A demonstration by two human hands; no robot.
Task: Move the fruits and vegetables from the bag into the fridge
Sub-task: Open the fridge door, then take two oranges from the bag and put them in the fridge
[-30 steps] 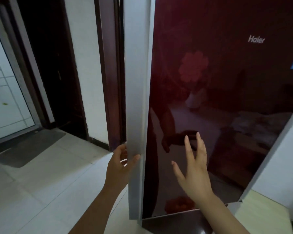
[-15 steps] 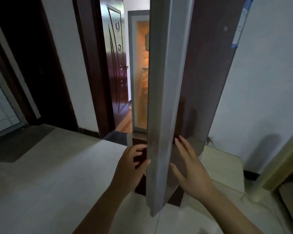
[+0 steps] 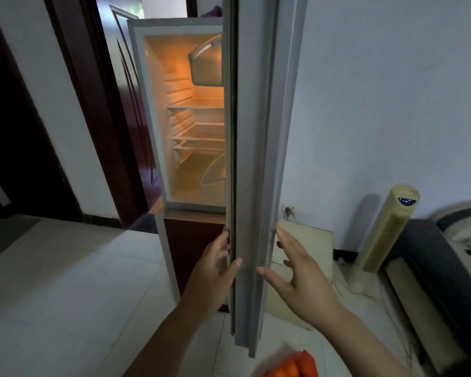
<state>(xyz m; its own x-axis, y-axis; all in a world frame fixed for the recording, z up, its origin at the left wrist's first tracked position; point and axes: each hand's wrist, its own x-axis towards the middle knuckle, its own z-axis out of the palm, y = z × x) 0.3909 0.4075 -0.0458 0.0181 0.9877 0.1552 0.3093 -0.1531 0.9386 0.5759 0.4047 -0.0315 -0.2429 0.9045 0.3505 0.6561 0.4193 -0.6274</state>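
The fridge (image 3: 158,118) stands open, its lit inside showing white shelves (image 3: 199,137) with nothing on them. Its upper door (image 3: 256,131) is swung out edge-on toward me. My left hand (image 3: 212,276) grips the door's inner edge low down, fingers behind it and thumb on the grey edge. My right hand (image 3: 302,278) lies with straight, spread fingers against the door's outer face. A red bag (image 3: 307,363) with orange fruit (image 3: 288,369) inside shows at the bottom edge, below my right arm.
The fridge's dark red lower door (image 3: 193,246) is closed. A pale tower fan (image 3: 386,229) stands at the right by the wall, and a light board (image 3: 310,240) leans behind the door. Dark furniture (image 3: 441,273) fills the right edge. A dark wooden doorway (image 3: 106,118) opens left of the fridge.
The fridge door has swung from nearly closed to wide open, both hands moving with it. The lit inside has come into view, and the red bag has appeared at the bottom.
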